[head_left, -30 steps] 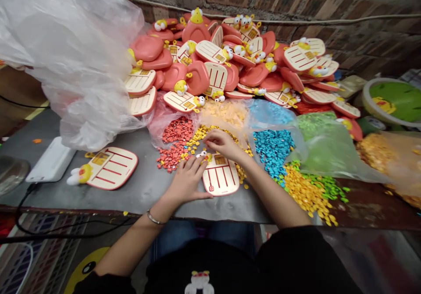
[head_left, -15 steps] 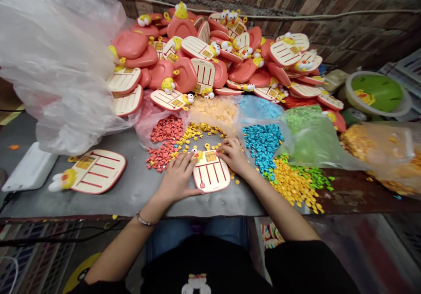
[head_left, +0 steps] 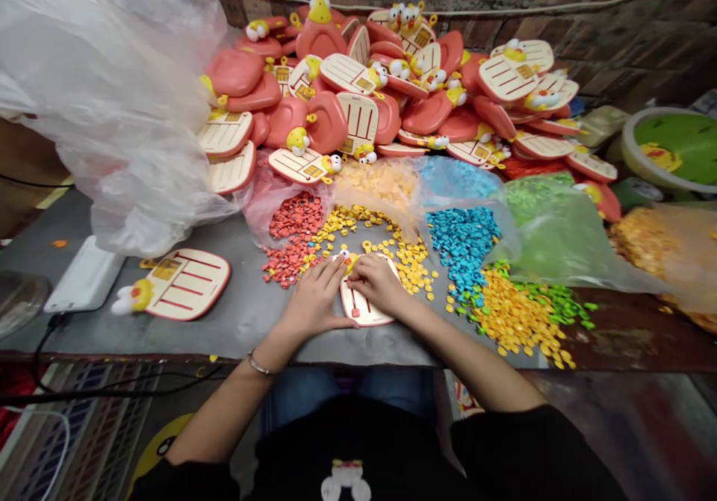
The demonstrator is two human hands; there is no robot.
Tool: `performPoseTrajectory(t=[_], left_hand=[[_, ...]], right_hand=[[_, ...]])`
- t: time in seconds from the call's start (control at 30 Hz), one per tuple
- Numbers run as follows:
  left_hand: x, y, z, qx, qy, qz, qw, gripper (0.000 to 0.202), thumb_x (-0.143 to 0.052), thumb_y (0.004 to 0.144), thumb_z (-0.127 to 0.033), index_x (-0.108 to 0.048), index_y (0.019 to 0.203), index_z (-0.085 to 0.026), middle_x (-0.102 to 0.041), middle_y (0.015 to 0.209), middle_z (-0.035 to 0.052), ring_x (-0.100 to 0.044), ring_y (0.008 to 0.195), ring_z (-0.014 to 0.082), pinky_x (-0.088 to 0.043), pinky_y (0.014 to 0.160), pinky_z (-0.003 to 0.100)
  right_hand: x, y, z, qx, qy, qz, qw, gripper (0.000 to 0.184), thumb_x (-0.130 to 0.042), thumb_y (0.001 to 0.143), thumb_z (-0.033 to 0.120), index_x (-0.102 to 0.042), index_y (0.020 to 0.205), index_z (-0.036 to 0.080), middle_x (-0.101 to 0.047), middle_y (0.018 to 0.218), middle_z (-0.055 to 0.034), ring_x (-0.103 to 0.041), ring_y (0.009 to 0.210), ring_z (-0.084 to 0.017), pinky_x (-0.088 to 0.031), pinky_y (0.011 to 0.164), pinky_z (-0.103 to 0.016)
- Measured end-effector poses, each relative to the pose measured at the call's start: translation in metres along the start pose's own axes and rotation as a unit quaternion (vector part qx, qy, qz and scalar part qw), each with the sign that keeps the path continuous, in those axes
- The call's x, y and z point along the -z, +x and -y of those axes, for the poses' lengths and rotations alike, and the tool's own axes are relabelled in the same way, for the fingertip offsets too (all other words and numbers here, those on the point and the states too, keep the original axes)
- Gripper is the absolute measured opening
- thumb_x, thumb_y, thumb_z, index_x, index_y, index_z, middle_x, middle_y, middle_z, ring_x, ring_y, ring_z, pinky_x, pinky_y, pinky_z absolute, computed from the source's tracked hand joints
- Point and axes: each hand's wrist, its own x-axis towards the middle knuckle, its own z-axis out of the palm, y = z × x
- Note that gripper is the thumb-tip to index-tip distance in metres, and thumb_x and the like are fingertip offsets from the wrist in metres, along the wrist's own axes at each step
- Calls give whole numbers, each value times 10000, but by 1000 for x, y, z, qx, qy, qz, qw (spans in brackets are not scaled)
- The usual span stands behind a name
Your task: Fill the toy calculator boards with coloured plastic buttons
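On the table in front of me lies a cream toy board (head_left: 367, 314) with red slots, a red rim and a yellow duck-like head at its upper left. My left hand (head_left: 317, 296) steadies its left side, fingers at the head and thumb along the lower edge. A small red piece (head_left: 355, 312) sits at the low end of the leftmost slot. Over the board's upper part, my right hand (head_left: 376, 283) has its fingertips pinched together near that slot; whatever is in them is too small to make out, and the hand hides the other slots.
Red pieces (head_left: 291, 221), yellow pieces (head_left: 411, 262), blue pieces (head_left: 462, 243) and orange-yellow pieces (head_left: 509, 310) lie in loose heaps behind and right. A second board (head_left: 190, 284) and a white power bank (head_left: 87, 273) are left. Many boards (head_left: 305, 165) pile up behind.
My right hand has moved left from the board's upper right corner to over its slots, fingers now pinched. My left hand stays on the board. The whole view has shifted slightly.
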Motion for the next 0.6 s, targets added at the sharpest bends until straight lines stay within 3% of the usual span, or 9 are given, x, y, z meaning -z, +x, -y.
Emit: performPoseTrajectory(t=[0.17,0.23,0.3,0.37,0.43,0.53,0.6], left_hand=[[4,-1,0,2,-10,17,1000,1042,-619,683,-779,-399,1440,-97,-404,1502,193,-411,1353,347,-359,1091,458],[6,-2,-1,7,0,35,999,1059,-618,689,-774,-357,1464,-101,-367,1525,194,-378,1380,342,-352,1093,447],[9,-1,-5,13,26,54,998,1042,-608,710,-763,-339,1472,-104,-341,1537,199,-337,1405,346,-340,1090,447],[13,0,-9,13,59,70,996,997,-604,731,-746,-363,1456,-106,-357,1525,207,-316,1412,356,-323,1085,455],[18,4,-13,6,83,83,993,956,-630,723,-728,-427,1406,-92,-436,1466,218,-369,1370,367,-333,1062,457],[24,10,-15,-17,93,97,991,918,-706,666,-701,-526,1295,-56,-577,1298,215,-495,1230,369,-372,1021,457],[24,13,-12,-31,86,91,992,901,-737,632,-695,-563,1243,-56,-618,1218,204,-538,1164,362,-390,1012,459]], right_hand=[[24,1,5,58,114,160,979,148,-768,786,341,-715,798,203,-662,865,-28,-568,918,-201,-391,892,-358],[35,9,5,48,163,148,974,167,-678,867,363,-728,874,203,-667,919,-45,-595,913,-187,-428,871,-338],[39,29,7,26,160,84,983,189,-599,921,330,-720,915,185,-668,923,-62,-612,887,-178,-461,821,-310],[36,55,13,21,97,62,993,152,-589,922,256,-711,936,168,-682,924,-69,-620,891,-176,-470,818,-294],[28,84,23,26,-2,129,991,122,-607,896,193,-713,943,153,-705,945,-76,-636,903,-177,-472,832,-282],[12,117,45,-5,-185,260,948,155,-630,870,212,-719,972,136,-729,956,-113,-667,902,-219,-491,795,-289],[2,131,58,-30,-272,305,912,190,-597,871,175,-717,999,101,-730,945,-166,-678,913,-265,-503,768,-317]])
